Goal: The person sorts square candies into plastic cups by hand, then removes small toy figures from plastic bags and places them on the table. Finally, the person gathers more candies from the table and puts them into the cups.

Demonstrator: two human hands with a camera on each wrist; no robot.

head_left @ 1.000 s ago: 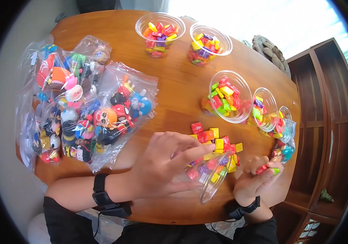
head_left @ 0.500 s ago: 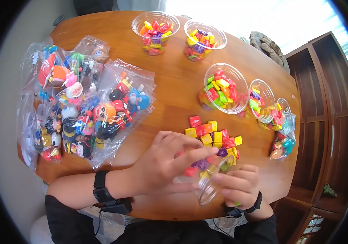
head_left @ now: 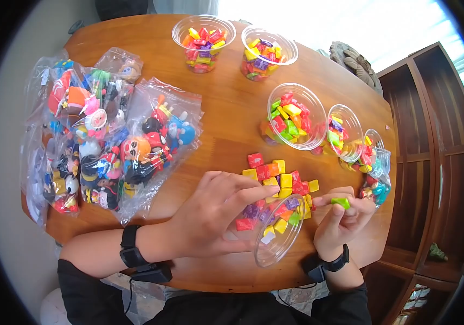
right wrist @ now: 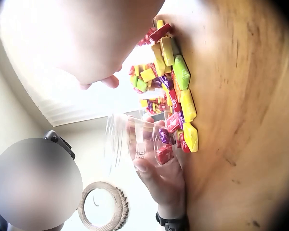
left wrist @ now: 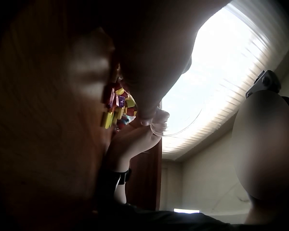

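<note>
My left hand (head_left: 202, 214) grips a clear plastic cup (head_left: 276, 252), thumb and fingers spread around its side. The cup is tipped over, its wide mouth turned to the right. Inside it a purple and a red wrapped candy show in the right wrist view, near the cup wall (right wrist: 116, 139). To the right of the mouth, my right hand (head_left: 343, 222) pinches a green candy (head_left: 340, 203) with thumb and fingers, palm side up. Just beyond the cup lies a loose pile of red, yellow, orange and purple candies (head_left: 283, 179). The left wrist view is dark.
Several filled candy cups stand behind and right, including a near one (head_left: 297, 116) and two at the back, one with a wide rim (head_left: 204, 32). Bags of small toy figures (head_left: 96, 135) cover the table's left side. A wooden cabinet (head_left: 427, 162) stands at the right.
My right hand went to the cup's mouth, then drew back to the right with the green candy; the red candy seen earlier in its fingers no longer shows there. My left hand kept holding the cup.
</note>
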